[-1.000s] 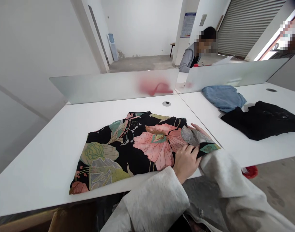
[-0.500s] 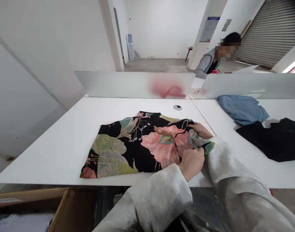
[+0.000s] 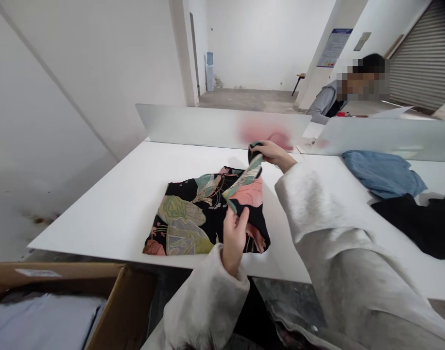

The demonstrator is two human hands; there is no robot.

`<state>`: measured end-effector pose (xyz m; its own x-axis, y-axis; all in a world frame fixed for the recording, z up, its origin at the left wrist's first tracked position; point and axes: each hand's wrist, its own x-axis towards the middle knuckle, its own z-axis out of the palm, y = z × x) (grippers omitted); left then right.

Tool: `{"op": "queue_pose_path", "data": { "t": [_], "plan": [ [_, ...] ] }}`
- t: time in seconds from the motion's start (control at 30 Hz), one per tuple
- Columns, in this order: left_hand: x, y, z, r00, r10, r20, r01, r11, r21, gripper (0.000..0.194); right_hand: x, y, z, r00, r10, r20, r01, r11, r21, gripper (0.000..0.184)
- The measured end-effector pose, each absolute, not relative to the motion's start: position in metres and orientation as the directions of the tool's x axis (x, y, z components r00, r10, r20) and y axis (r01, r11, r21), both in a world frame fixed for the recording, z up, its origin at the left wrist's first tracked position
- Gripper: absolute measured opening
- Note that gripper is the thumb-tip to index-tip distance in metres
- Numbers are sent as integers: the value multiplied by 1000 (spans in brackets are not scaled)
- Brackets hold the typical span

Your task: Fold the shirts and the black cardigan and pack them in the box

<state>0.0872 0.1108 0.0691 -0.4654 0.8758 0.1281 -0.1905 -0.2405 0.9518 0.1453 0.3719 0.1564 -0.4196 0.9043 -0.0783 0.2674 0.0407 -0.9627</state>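
Observation:
A black floral garment point(image 3: 184, 214), printed with large pink and green flowers, lies on the white table point(image 3: 109, 199). Its right part is lifted and turned over toward the left. My right hand point(image 3: 275, 153) pinches the raised far corner above the table. Nearer to me, my left hand point(image 3: 235, 233) grips the near part of the same flap, thumb on top. The cloth's left half rests flat. What lies beneath the raised flap is hidden.
Blue folded cloth point(image 3: 383, 172) and black cloth point(image 3: 419, 223) lie to the right. A frosted divider point(image 3: 215, 127) runs along the back, with a person point(image 3: 324, 102) beyond it. Below the table's left front stands a cardboard box point(image 3: 113, 301) holding pale folded cloth.
Both hands have moved left, carrying the garment's right side up and over toward its middle. My right hand is now higher and farther back. The camera view has shifted slightly.

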Motion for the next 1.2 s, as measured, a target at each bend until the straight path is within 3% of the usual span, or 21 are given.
{"op": "queue_pose_path", "data": {
  "t": [0.13,0.27,0.37,0.47,0.57,0.7,0.8,0.9,0.97,1.1,1.2],
  "plan": [
    [38,64,65,-696,702,154,-118,-324,939,48,43,336,160,-558,828,-59,246,97,-964,20],
    [-10,24,44,-795,570,207,56,-271,961,56,-37,293,136,-656,748,-98,260,102,-960,23],
    [-39,-1,20,-821,538,189,156,-107,982,64,-74,267,104,-683,721,-117,263,94,-960,28],
    [-57,-22,0,-831,553,59,175,160,971,81,-93,247,67,-707,693,-142,260,68,-963,37],
    [-68,-35,-8,-850,527,10,195,297,935,92,-98,238,40,-747,647,-154,243,50,-969,44],
    [-80,-40,-6,-878,469,93,354,506,787,82,-88,247,37,-770,629,-108,211,92,-973,53],
    [-89,-41,-7,-846,464,262,500,521,692,67,-63,259,57,-789,614,7,195,262,-945,53],
    [-96,-43,-6,-721,477,503,691,446,569,47,-15,258,79,-874,458,160,146,564,-813,41],
    [-97,-42,-4,-595,540,596,804,378,459,36,26,248,85,-922,341,183,137,730,-670,37],
    [-94,-25,1,-421,715,558,905,289,313,34,103,213,62,-961,238,141,168,905,-390,44],
    [-94,-6,3,-480,748,458,876,432,213,38,137,184,31,-939,289,184,246,943,-225,53]
  ]
}}
